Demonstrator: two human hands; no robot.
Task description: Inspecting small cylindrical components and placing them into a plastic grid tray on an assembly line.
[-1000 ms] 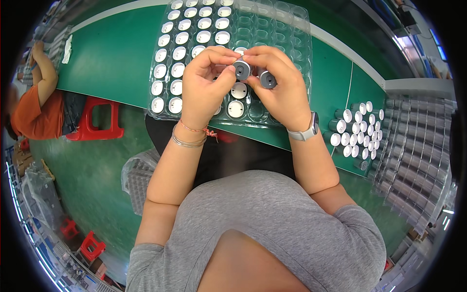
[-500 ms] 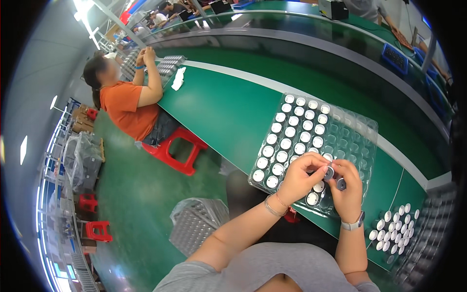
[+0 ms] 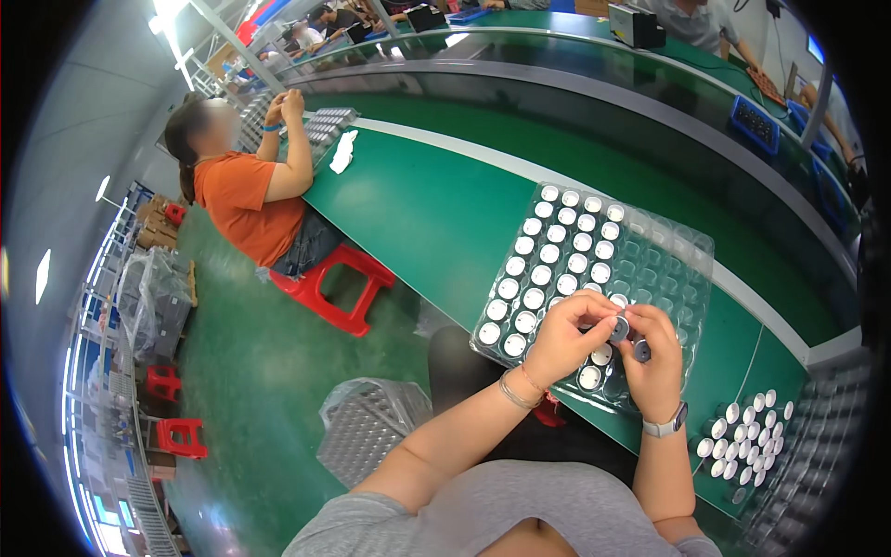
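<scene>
Left hand (image 3: 568, 336): thumb and fingertips closed together on a short dark-grey cylinder with a round end face (image 3: 620, 329). Right hand (image 3: 657, 367): fingertips clamped on the same cylinder; a second dark-grey cylinder (image 3: 641, 351) is held in the same hand, just beside the first. Both cylinders are above the near part of a clear plastic tray with rows of moulded pockets (image 3: 654, 261).

Round white-topped pieces (image 3: 549, 252) occupy the tray's left columns; transparent pockets form its right side. The tray's near edge lies close to the near edge of the green tabletop (image 3: 436, 204); its far edge is near the pale border strip (image 3: 445, 142). Open green surface extends leftward to a crumpled white cloth (image 3: 344, 151). At right, beyond a thin seam, stands a cluster of white-topped cylinders (image 3: 745, 441).

Small dark marks on the white tops are too small to read.
</scene>
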